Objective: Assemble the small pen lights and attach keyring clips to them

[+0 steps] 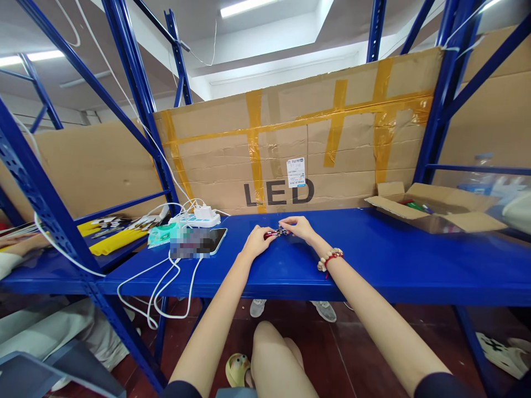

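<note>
- The item [284,230], small and dark with a red end, sits above the bench [352,260], between the two hands; its finer parts are too small to tell.
- Left hand [258,242]: its grip is clamped on the red end; this looks like the steadying side, so best held firm and low, wrist near the bench.
- Right hand [299,228]: thumb and finger are together on the far end, as far as can be seen; small, light fingertip motions would suit such a fine piece better than force.
- Working close over the bench is sound; a slip would mean only a short drop.
- The bracelet [331,260] hangs at the right wrist; mind it does not snag.
- Cables [193,284] and phone [218,241] lie to the left; elbows should stay clear; the box [394,209] stands well apart, right.
</note>
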{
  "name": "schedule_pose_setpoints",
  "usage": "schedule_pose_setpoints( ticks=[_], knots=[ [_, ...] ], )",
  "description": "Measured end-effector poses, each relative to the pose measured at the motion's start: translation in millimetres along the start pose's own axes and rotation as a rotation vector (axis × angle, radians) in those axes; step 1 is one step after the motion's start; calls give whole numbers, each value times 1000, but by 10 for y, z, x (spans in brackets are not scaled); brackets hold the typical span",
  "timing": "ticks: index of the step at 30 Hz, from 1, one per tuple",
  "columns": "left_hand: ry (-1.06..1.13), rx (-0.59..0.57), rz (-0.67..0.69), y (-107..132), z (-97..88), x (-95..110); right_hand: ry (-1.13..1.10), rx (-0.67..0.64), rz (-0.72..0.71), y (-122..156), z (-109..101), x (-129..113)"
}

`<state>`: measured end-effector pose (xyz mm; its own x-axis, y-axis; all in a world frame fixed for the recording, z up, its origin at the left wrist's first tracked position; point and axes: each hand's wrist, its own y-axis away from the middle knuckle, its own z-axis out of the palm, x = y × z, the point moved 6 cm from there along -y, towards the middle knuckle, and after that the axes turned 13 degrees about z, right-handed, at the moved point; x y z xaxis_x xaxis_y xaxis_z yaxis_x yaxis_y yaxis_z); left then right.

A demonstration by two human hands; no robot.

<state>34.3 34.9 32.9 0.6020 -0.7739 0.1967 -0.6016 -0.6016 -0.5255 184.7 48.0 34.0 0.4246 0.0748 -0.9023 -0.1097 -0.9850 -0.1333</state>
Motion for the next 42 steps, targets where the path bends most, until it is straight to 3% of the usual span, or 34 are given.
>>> schedule_pose_setpoints(
  ticks=[5, 10, 13, 20, 28, 42],
  knots=[
    [20, -52, 18, 3, 64, -44, 194, -10, -15, 22, 9, 14],
    [11, -6, -76, 16, 71, -134, 433, -59, -13, 90, 44, -3],
    [0, 7, -79, 19, 60, -129, 491, -19, -16, 101, 27, -13],
    [-59, 20, -41, 16, -5, -46, 561, 77, -32, 92, -8, -20],
    [-45, 67, -42, 22, -43, -22, 620, 98, -14, 124, -18, -51],
    [-134, -15, -27, 28, -33, 19, 616, 118, 3, 167, -37, -84]
  ],
)
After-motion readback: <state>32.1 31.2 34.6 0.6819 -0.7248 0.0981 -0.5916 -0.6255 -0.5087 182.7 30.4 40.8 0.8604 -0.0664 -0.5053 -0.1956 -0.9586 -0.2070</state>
